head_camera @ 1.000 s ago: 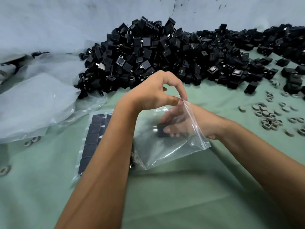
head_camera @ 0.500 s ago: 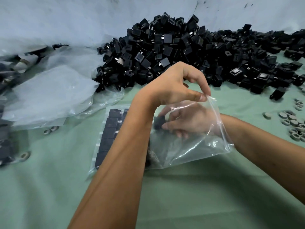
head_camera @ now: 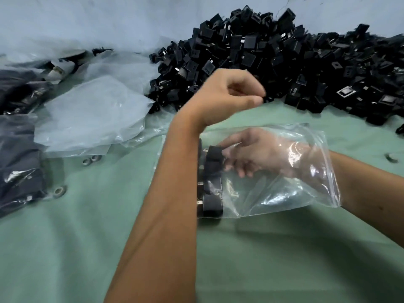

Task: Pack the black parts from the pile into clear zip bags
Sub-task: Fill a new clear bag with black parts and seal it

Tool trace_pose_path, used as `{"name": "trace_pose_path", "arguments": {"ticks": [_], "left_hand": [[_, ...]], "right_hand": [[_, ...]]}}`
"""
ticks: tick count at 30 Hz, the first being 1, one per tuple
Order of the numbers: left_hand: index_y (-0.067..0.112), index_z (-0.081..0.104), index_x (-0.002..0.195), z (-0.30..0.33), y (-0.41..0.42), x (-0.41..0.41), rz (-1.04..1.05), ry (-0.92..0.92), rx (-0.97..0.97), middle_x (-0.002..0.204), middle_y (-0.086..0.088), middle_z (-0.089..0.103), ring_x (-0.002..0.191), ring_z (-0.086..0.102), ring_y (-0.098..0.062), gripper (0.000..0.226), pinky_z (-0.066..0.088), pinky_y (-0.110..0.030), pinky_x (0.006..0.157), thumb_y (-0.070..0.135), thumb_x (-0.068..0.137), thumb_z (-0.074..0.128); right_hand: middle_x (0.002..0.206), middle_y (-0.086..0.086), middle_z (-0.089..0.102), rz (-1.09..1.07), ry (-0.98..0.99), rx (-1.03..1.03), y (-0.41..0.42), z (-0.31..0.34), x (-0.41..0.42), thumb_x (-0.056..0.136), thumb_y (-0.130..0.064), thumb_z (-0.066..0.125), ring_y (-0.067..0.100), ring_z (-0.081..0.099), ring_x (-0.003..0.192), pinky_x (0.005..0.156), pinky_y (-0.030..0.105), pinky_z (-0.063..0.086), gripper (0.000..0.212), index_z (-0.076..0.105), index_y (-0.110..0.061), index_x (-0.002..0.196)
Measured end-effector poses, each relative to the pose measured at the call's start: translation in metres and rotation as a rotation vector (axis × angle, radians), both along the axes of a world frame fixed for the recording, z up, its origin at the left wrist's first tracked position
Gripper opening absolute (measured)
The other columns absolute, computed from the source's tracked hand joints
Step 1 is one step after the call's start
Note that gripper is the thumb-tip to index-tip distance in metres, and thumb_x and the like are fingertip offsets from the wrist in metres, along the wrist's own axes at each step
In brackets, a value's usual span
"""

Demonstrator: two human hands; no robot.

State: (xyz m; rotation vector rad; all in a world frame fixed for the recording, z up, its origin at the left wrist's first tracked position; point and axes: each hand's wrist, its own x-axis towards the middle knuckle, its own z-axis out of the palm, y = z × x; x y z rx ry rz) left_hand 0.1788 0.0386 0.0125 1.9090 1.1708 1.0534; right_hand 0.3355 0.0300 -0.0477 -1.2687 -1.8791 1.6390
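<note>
Head view now has my left hand [head_camera: 227, 95] let go of the clear zip bag's [head_camera: 284, 171] mouth, where half a second ago it pinched the lip; it hovers above with fingers curled, thumb to fingertips, holding nothing I can see. My left forearm hides part of the row of black parts [head_camera: 213, 182] in the bag, and my right hand [head_camera: 253, 156] inside pinches the top one. Empty bags [head_camera: 91, 114] lie left, the pile [head_camera: 284, 66] behind on green cloth [head_camera: 284, 259].
</note>
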Motion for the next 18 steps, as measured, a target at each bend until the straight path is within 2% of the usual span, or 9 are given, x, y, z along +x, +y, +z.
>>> {"name": "trace_pose_path", "arguments": {"ticks": [2, 5, 8, 11, 13, 16, 18], "left_hand": [[0.005, 0.075, 0.098, -0.006, 0.000, -0.026, 0.150, -0.054, -0.018, 0.085, 0.003, 0.071, 0.077, 0.064, -0.002, 0.008, 0.051, -0.016, 0.073, 0.003, 0.090, 0.074], [0.015, 0.074, 0.090, -0.015, -0.001, -0.059, 0.391, -0.084, -0.042, 0.088, -0.005, 0.069, 0.079, 0.062, -0.009, 0.010, 0.051, -0.018, 0.069, 0.005, 0.090, 0.073], [0.019, 0.074, 0.085, -0.021, 0.000, -0.076, 0.544, -0.080, -0.070, 0.077, 0.001, 0.066, 0.068, 0.060, -0.005, 0.017, 0.049, -0.015, 0.062, 0.003, 0.090, 0.070], [0.018, 0.074, 0.086, -0.024, 0.000, -0.077, 0.523, -0.017, -0.137, 0.075, 0.001, 0.065, 0.062, 0.058, -0.002, 0.015, 0.048, -0.014, 0.058, 0.004, 0.090, 0.070], [0.019, 0.075, 0.085, -0.026, 0.000, -0.074, 0.456, 0.072, -0.206, 0.079, -0.004, 0.067, 0.067, 0.058, -0.006, 0.014, 0.048, -0.014, 0.058, 0.007, 0.091, 0.072], [0.021, 0.078, 0.085, -0.029, 0.000, -0.070, 0.349, 0.212, -0.325, 0.085, -0.004, 0.074, 0.076, 0.062, -0.009, 0.008, 0.049, -0.021, 0.068, 0.014, 0.090, 0.076], [0.021, 0.080, 0.083, -0.031, -0.001, -0.070, 0.308, 0.252, -0.391, 0.079, 0.002, 0.075, 0.074, 0.064, -0.006, 0.006, 0.050, -0.021, 0.069, 0.017, 0.088, 0.079]], "right_hand": [[0.071, 0.005, 0.076, 0.020, -0.021, -0.008, -0.001, 0.004, -0.001, 0.099, -0.016, 0.068, 0.009, 0.060, 0.044, 0.038, 0.018, 0.044, 0.013, 0.075, -0.019, 0.109], [0.065, -0.002, 0.074, 0.065, -0.125, 0.038, 0.002, 0.008, -0.002, 0.097, -0.020, 0.069, 0.004, 0.057, 0.041, 0.037, 0.014, 0.040, 0.015, 0.075, -0.025, 0.111], [0.065, -0.003, 0.074, 0.077, -0.158, 0.050, 0.003, 0.008, -0.003, 0.095, -0.024, 0.070, 0.004, 0.057, 0.041, 0.037, 0.014, 0.040, 0.017, 0.075, -0.029, 0.110], [0.072, 0.002, 0.077, 0.047, -0.131, 0.040, 0.003, 0.008, -0.005, 0.091, -0.032, 0.072, 0.006, 0.057, 0.043, 0.037, 0.016, 0.040, 0.018, 0.077, -0.033, 0.108], [0.074, 0.001, 0.077, 0.061, -0.156, 0.066, 0.004, 0.008, -0.007, 0.091, -0.036, 0.072, 0.005, 0.056, 0.043, 0.038, 0.015, 0.041, 0.013, 0.079, -0.040, 0.102], [0.067, -0.003, 0.074, 0.119, -0.206, 0.111, 0.006, 0.009, -0.008, 0.095, -0.037, 0.070, 0.005, 0.052, 0.041, 0.039, 0.016, 0.039, 0.015, 0.076, -0.051, 0.100], [0.063, -0.004, 0.070, 0.135, -0.207, 0.109, 0.006, 0.011, -0.009, 0.098, -0.035, 0.067, 0.006, 0.049, 0.040, 0.039, 0.016, 0.038, 0.018, 0.077, -0.050, 0.099]]}}
